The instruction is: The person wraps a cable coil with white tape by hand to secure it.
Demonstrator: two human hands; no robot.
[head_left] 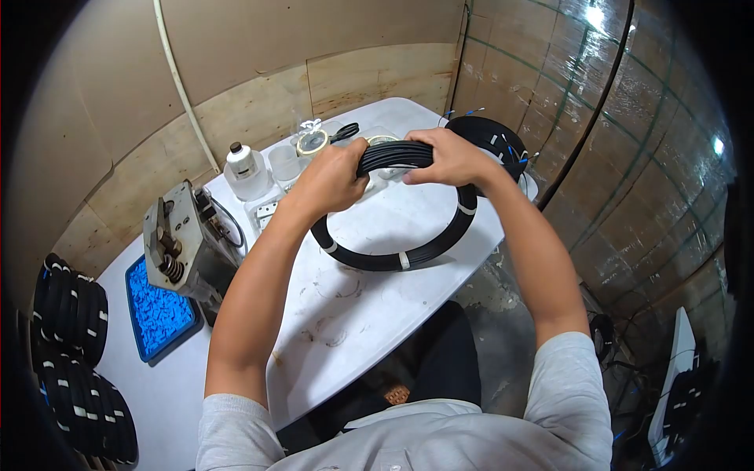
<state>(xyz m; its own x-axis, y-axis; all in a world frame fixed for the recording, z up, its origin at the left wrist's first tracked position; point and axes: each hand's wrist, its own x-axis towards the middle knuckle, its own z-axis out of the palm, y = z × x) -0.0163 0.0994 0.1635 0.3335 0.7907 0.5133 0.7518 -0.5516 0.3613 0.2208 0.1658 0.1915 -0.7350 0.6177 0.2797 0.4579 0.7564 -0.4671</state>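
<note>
Both hands are closed around the top of a black cable coil (397,259), held up above the white counter (345,314). The left hand (331,179) and right hand (449,157) grip it side by side, fingers wrapped over the bundled strands.

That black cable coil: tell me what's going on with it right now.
A person holds a black cable coil up over the white table, gripping its top with both hands: left hand and right hand side by side. White ties bind the loop in several spots. To the left sit a metal machine, a blue tray and stacked finished coils. Scissors and a tape roll lie behind.
</note>
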